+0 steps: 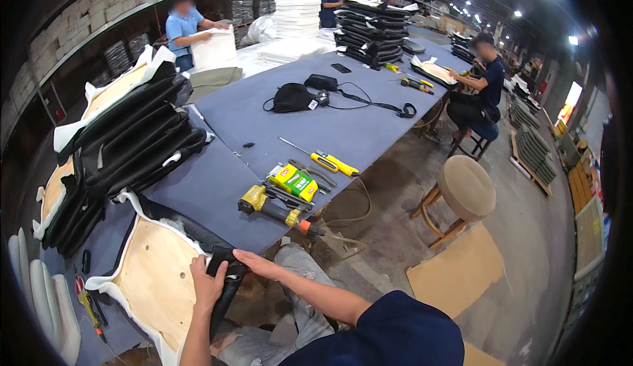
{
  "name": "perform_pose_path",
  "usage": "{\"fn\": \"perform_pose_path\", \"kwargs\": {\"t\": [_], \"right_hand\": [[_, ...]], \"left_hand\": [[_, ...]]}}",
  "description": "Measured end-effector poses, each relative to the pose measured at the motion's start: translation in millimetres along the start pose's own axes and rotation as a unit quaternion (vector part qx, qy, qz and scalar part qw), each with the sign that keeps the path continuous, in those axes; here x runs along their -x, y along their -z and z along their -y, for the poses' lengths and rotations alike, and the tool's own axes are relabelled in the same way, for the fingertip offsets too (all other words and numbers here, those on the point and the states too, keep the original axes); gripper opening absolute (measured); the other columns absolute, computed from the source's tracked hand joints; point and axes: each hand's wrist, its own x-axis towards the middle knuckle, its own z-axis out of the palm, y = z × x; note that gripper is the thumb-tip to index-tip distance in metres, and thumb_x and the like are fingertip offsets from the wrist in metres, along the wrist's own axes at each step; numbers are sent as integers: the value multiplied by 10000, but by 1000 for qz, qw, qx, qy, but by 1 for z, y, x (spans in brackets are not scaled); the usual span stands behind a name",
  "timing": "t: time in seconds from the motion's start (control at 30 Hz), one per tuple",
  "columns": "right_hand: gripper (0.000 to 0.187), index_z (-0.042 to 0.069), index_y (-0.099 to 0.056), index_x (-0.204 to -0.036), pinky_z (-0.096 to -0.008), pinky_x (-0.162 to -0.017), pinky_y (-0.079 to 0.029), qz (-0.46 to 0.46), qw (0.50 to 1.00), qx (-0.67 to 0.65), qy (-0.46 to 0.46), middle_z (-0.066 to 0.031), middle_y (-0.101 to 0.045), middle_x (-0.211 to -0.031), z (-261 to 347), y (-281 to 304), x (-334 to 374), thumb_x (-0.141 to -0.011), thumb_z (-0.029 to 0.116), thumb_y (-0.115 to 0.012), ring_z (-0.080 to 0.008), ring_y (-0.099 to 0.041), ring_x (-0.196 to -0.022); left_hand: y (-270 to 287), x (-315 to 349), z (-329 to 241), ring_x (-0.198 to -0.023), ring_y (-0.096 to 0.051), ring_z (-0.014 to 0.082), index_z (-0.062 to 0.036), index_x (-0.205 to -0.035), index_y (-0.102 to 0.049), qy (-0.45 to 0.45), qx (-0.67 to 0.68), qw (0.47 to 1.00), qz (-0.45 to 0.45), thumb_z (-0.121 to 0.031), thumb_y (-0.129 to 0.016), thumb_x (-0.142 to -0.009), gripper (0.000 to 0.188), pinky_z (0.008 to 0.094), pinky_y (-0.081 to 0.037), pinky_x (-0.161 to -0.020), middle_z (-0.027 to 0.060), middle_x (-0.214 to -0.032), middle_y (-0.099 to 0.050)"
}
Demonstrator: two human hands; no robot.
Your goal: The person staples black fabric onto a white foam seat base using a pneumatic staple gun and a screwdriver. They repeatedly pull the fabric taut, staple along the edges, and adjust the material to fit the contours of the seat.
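In front of me lies a chair panel: a pale wooden board [148, 267] with white padding [125, 293] along its rim and a black cover [173, 219] underneath. At its near right corner the cover is folded up over the edge. My left hand [208, 283] pinches this folded flap from the board side. My right hand [258, 264] grips the same corner from outside, its thumb near the fold and its other fingers partly hidden. Beyond the panel, a yellow and black staple gun [269, 206] lies on the blue-grey table [264, 142], apart from both hands.
Beside the staple gun are a staple box [293, 181], pliers [310, 173], a screwdriver [308, 155] and a yellow utility knife [337, 163]. Stacked black covered panels [132, 142] stand at left. A round stool [467, 188] is right of the table. Other people work farther off.
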Motion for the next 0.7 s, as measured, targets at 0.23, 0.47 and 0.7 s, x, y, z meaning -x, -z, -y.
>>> {"fn": "perform_pose_path", "kwargs": {"t": [0.23, 0.47, 0.7], "right_hand": [[596, 57, -531, -1434, -247, -931, -485, -14, 999, 24, -35, 24, -625, -1217, 40, -21, 21, -1092, 542, -468, -69, -558, -1067], [591, 45, -558, -1371, -251, -905, -483, -39, 999, 37, -10, 40, -629, -1162, 32, -20, 24, -1083, 556, -484, -68, -559, -1041], [571, 84, -573, -1348, -243, -711, -502, -44, 997, 15, -53, 40, -625, -1076, 9, -7, 9, -1065, 576, -512, -66, -578, -937]], "left_hand": [[0, 9, 17, -968, -610, 284, 18, -1087, -593, -25, 135, 990, 35, -175, -758, -917, 305, 380, -486, -873, 149, -995, -614], [2, 9, 7, -980, -628, 319, 46, -951, -719, 3, 183, 981, 65, -191, -772, -907, 247, 381, -487, -877, 133, -1030, -610], [7, 8, 0, -1000, -651, 315, 27, -987, -771, 8, 178, 983, 34, -202, -766, -912, 241, 392, -509, -879, 138, -1060, -658]]}}
